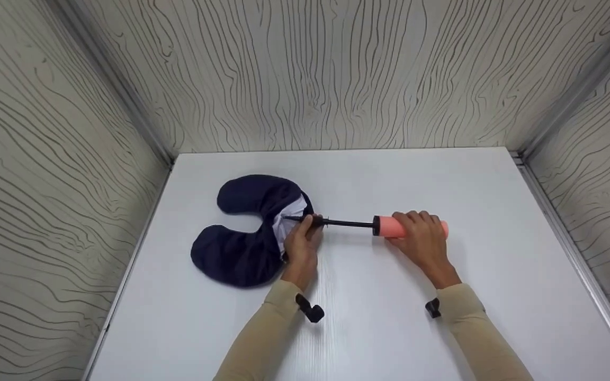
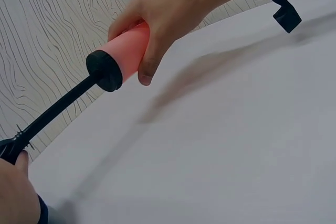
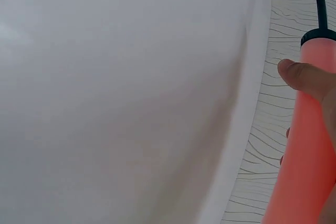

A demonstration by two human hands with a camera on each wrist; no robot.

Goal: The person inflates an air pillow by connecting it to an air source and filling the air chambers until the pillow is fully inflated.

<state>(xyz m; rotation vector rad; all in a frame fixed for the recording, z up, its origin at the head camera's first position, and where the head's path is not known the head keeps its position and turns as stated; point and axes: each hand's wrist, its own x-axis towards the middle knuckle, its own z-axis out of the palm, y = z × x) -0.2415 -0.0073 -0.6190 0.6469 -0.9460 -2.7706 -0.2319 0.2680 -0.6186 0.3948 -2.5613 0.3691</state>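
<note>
Holding a pump (image 1: 360, 224) out level over the white desk (image 1: 374, 317), one grip at each end. Your right grip (image 1: 422, 238) is wrapped firmly round the coral barrel (image 1: 391, 227), just behind its black collar (image 2: 105, 71). Your left grip (image 1: 301, 241) is clamped on the black end piece (image 1: 317, 220). Between the two grips runs a bare stretch of black rod (image 1: 351, 223), reaching into the collar.

Just past your left grip, on the side away from your right, a thin black tip (image 1: 294, 218) points onto the pale inner piece (image 1: 282, 228) of a navy U-shaped pillow (image 1: 241, 259); cannot tell whether it is seated in anything. Pillow lies on the desk to the left of your left grip, curved middle nearest it, both rounded arms pointing away. Pale piece shows through a gap in the navy cover, right beside that grip.

Tan sleeves (image 1: 262, 330) behind both grips. Line-patterned walls (image 1: 310, 79) beyond them.
</note>
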